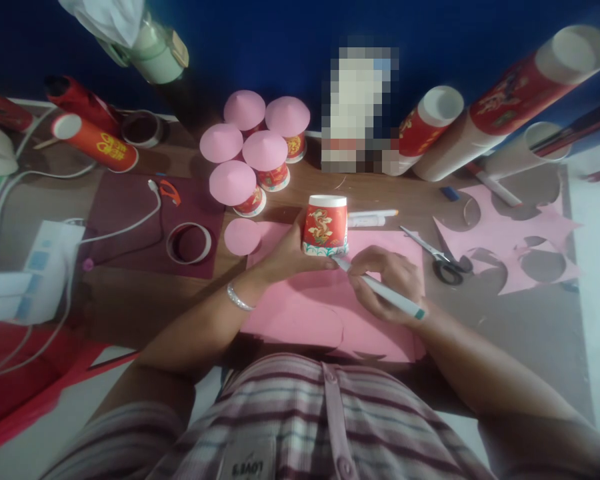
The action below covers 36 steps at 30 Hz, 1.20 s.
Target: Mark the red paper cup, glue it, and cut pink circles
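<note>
A red paper cup with a gold dragon print is gripped in my left hand, its narrower end up. Green strokes mark the white band along its lower edge. My right hand is closed around a white marker with a green end. The marker's tip meets the cup's lower edge. Beneath both hands lie pink paper sheets. A small pink paper disc rests to the left of the cup. Several red cups topped with pink paper cones stand behind it.
Scissors lie right of my right hand, beside cut pink paper scraps. White markers sit behind the cup. Tall decorated tubes stand at back right. A tape roll and a white cable are on the left.
</note>
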### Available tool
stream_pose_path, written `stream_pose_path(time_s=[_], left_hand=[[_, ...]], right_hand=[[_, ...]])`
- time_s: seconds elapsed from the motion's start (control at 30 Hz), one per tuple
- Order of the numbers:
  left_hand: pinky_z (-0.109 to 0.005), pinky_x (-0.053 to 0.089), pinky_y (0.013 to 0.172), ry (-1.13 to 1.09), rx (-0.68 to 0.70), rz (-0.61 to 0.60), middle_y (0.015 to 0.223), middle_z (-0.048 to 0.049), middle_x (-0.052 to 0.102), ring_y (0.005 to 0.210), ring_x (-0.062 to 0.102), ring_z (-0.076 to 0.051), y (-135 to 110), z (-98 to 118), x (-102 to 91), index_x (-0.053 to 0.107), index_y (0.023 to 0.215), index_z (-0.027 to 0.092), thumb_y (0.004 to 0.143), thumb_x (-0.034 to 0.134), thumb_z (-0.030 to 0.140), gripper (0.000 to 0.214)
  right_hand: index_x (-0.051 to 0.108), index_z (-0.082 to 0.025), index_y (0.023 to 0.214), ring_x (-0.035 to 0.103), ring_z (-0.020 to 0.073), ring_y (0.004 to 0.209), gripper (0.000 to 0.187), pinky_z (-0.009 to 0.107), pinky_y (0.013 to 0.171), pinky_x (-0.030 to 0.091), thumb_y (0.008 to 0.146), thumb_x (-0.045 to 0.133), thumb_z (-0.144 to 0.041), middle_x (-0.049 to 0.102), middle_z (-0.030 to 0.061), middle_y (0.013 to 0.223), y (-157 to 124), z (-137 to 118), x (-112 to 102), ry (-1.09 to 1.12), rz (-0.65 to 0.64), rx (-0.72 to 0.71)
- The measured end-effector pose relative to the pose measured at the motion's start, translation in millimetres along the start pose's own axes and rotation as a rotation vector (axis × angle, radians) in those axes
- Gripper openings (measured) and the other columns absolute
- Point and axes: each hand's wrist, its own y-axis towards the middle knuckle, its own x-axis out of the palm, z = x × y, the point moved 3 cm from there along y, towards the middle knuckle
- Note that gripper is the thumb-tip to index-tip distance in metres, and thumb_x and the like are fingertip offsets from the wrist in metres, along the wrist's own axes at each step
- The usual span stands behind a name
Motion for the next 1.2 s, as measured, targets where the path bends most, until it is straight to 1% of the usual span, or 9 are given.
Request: stream_pose_path(time_s=[0.13,0.3,0.5,0.63,0.8,1.0,1.2], left_hand=[[-0.042,0.059,0.090,-0.026,-0.004,0.012,0.121,-0.0105,0.065,0.111,0.068,-0.029,-0.3,2.4,1.0,0.045,0.134,0.023,0.054,0.101,0.040,0.098],[-0.043,0.059,0.088,-0.037,0.004,-0.002,0.115,-0.0092,0.067,0.105,0.069,-0.028,-0.4,7.3,3.4,0.049,0.131,0.022,0.055,0.100,0.041,0.094],[-0.042,0.058,0.091,-0.006,0.003,0.007,0.121,-0.0107,0.066,0.110,0.067,-0.029,-0.7,3.4,-0.4,0.049,0.135,0.023,0.056,0.099,0.049,0.096],[-0.041,0.058,0.090,-0.001,0.016,0.016,0.120,-0.0100,0.066,0.110,0.066,-0.028,0.2,0.3,-2.2,0.050,0.134,0.023,0.056,0.099,0.046,0.094],[-0.040,0.057,0.091,-0.013,0.012,0.015,0.120,-0.0094,0.065,0.109,0.065,-0.026,0.4,2.2,-0.8,0.051,0.130,0.022,0.058,0.099,0.041,0.088],[-0.043,0.056,0.093,-0.005,0.005,0.014,0.124,-0.0104,0.065,0.114,0.065,-0.029,0.9,1.6,-0.4,0.049,0.133,0.023,0.058,0.099,0.042,0.091],[-0.043,0.057,0.093,0.000,0.000,0.010,0.122,-0.0102,0.066,0.113,0.066,-0.029,0.6,1.6,-0.1,0.050,0.134,0.024,0.058,0.098,0.043,0.093]], right_hand=[[0.059,-0.022,0.098,0.067,0.0141,0.065,0.014,0.026,0.057,0.057,0.090,0.060,-0.011,0.068,0.0008,0.077,-0.1,-1.4,-2.9,0.066,0.031,0.007],[0.057,-0.024,0.096,0.066,0.0143,0.063,0.015,0.027,0.055,0.056,0.089,0.059,-0.010,0.067,0.0004,0.075,-0.7,-4.8,-6.7,0.015,0.020,0.048],[0.056,-0.023,0.095,0.066,0.0140,0.062,0.012,0.027,0.054,0.054,0.090,0.059,-0.013,0.068,-0.0003,0.074,-2.3,-4.3,-7.8,-0.087,0.051,0.070],[0.057,-0.023,0.095,0.067,0.0141,0.063,0.011,0.027,0.055,0.054,0.090,0.061,-0.014,0.069,0.0002,0.075,-4.3,-3.0,-8.2,-0.099,0.069,0.087],[0.058,-0.024,0.095,0.068,0.0147,0.065,0.011,0.027,0.057,0.055,0.090,0.061,-0.015,0.069,0.0002,0.076,-5.3,-1.6,-7.7,-0.104,0.083,0.095],[0.058,-0.024,0.096,0.067,0.0140,0.064,0.012,0.026,0.058,0.055,0.089,0.062,-0.014,0.068,0.0000,0.077,-3.7,-0.7,-6.6,-0.088,0.061,0.083],[0.057,-0.024,0.096,0.068,0.0147,0.064,0.013,0.027,0.058,0.057,0.089,0.062,-0.014,0.068,-0.0001,0.076,-2.7,-0.4,-6.2,-0.080,0.055,0.071]])
